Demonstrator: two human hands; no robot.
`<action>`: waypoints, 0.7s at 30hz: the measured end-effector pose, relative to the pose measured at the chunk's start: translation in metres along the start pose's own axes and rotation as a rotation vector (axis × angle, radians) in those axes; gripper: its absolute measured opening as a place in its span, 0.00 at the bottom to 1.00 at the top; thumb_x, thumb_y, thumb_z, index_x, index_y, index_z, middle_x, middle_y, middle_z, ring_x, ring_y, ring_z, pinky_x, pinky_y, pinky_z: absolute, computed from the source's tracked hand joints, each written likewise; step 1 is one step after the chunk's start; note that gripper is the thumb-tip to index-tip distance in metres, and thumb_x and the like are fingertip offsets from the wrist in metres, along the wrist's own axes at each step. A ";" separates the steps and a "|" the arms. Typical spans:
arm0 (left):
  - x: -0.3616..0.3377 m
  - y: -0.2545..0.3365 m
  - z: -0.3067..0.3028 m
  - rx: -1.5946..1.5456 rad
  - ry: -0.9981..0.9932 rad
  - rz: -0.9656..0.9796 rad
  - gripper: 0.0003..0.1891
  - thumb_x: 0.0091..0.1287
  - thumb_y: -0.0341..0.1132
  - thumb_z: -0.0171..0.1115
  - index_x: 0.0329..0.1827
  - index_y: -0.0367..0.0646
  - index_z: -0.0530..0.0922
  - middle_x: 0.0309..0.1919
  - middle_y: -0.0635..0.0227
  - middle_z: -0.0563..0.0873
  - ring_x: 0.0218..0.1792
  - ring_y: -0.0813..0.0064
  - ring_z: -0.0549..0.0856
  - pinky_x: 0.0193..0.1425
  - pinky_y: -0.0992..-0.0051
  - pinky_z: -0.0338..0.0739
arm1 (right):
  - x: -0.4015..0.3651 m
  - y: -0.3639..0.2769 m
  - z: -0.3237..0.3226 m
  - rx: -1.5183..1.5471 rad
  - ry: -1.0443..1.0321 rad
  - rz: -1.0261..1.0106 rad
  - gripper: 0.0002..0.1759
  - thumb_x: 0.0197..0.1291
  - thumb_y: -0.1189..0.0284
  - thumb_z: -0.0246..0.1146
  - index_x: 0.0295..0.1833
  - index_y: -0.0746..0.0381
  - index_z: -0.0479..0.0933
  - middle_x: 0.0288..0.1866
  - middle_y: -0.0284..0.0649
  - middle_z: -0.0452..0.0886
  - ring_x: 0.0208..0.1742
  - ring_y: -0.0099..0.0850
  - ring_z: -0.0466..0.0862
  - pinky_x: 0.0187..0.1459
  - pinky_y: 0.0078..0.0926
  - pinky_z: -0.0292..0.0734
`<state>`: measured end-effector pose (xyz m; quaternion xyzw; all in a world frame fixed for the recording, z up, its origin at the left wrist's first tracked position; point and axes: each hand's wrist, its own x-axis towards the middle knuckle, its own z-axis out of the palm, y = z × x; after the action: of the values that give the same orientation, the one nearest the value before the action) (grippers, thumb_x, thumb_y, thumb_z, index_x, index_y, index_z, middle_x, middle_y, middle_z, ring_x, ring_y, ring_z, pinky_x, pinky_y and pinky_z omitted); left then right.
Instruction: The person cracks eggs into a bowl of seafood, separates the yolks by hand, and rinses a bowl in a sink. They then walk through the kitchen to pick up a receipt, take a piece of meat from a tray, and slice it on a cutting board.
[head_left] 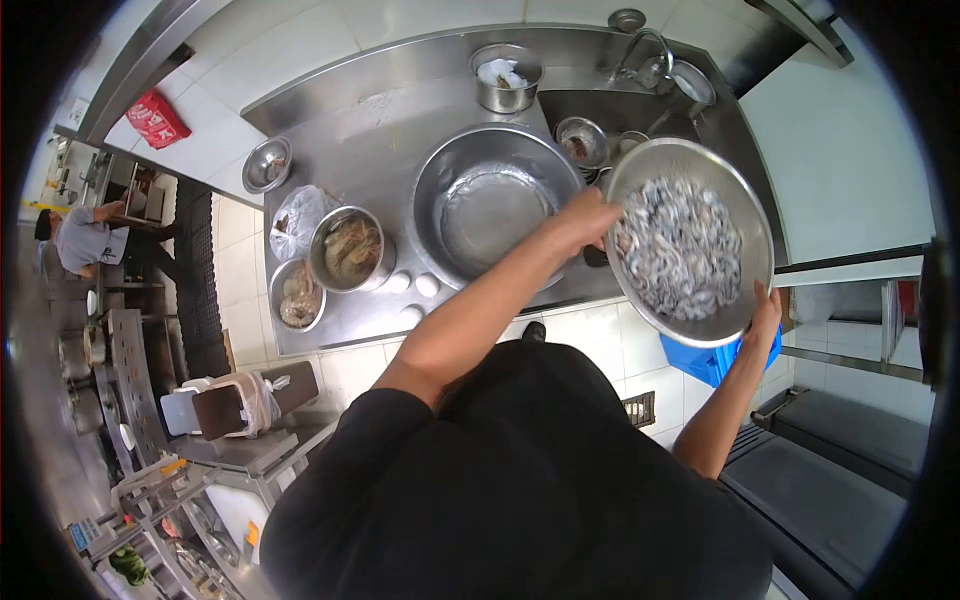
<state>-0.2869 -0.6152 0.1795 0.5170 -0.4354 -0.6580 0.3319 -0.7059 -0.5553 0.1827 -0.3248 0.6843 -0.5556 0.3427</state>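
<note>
Head view: left hand (587, 217) part-closed on steel bowl (757, 215) rim, some fingers hidden; right hand (766, 312) part-closed on the rim's opposite side, grip underneath can't be seen. Bowl is held up right of the large basin (440, 215), covering part of the blue crate (697, 360). Greyish, glossy small pieces (680, 245) inside, too fine to identify. Left forearm cuts off the basin's near rim.
</note>
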 end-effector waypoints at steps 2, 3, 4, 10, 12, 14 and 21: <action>0.034 -0.022 0.032 0.095 -0.083 -0.108 0.19 0.65 0.39 0.61 0.47 0.30 0.85 0.36 0.58 0.89 0.29 0.67 0.88 0.32 0.68 0.83 | 0.010 0.044 -0.039 0.051 0.020 0.066 0.13 0.71 0.72 0.65 0.57 0.64 0.81 0.48 0.40 0.88 0.47 0.33 0.86 0.49 0.34 0.81; 0.039 -0.027 0.043 0.087 -0.085 -0.133 0.19 0.65 0.40 0.61 0.47 0.30 0.85 0.36 0.59 0.89 0.28 0.67 0.88 0.31 0.68 0.83 | 0.005 0.052 -0.053 0.080 0.042 0.103 0.13 0.71 0.72 0.65 0.57 0.64 0.81 0.48 0.40 0.88 0.46 0.33 0.86 0.49 0.34 0.81; 0.048 -0.033 0.053 0.080 -0.091 -0.162 0.19 0.65 0.40 0.61 0.47 0.30 0.86 0.35 0.59 0.89 0.27 0.67 0.88 0.30 0.69 0.83 | 0.005 0.065 -0.059 0.060 0.091 0.126 0.13 0.71 0.73 0.65 0.58 0.65 0.81 0.47 0.41 0.88 0.44 0.33 0.86 0.47 0.34 0.81; 0.053 -0.054 0.070 0.093 -0.234 -0.265 0.24 0.68 0.43 0.66 0.59 0.33 0.81 0.45 0.59 0.88 0.41 0.70 0.88 0.39 0.74 0.84 | 0.011 0.137 -0.090 0.030 0.094 0.210 0.13 0.71 0.73 0.65 0.57 0.65 0.80 0.47 0.41 0.87 0.44 0.31 0.85 0.47 0.32 0.80; 0.032 -0.054 0.047 0.133 -0.148 -0.125 0.30 0.68 0.47 0.70 0.68 0.38 0.76 0.54 0.59 0.86 0.51 0.70 0.86 0.48 0.71 0.84 | 0.006 0.135 -0.088 0.070 0.095 0.204 0.13 0.71 0.73 0.65 0.57 0.65 0.80 0.47 0.40 0.87 0.44 0.30 0.84 0.47 0.32 0.80; 0.013 -0.049 -0.002 0.419 0.131 0.123 0.31 0.68 0.46 0.73 0.71 0.44 0.76 0.59 0.55 0.85 0.58 0.61 0.84 0.65 0.63 0.79 | 0.005 0.135 -0.087 0.084 0.099 0.202 0.13 0.71 0.72 0.64 0.57 0.65 0.80 0.47 0.39 0.86 0.45 0.30 0.84 0.48 0.31 0.79; -0.042 -0.069 -0.222 1.206 0.806 -0.340 0.41 0.64 0.51 0.71 0.70 0.25 0.72 0.69 0.39 0.77 0.68 0.48 0.80 0.69 0.57 0.76 | 0.008 0.145 -0.075 0.185 0.106 0.219 0.13 0.73 0.73 0.63 0.60 0.65 0.80 0.49 0.39 0.87 0.46 0.29 0.83 0.50 0.31 0.79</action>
<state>-0.0604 -0.6014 0.1140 0.8710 -0.4793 -0.1067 0.0183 -0.7824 -0.4967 0.0501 -0.1853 0.6786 -0.5921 0.3931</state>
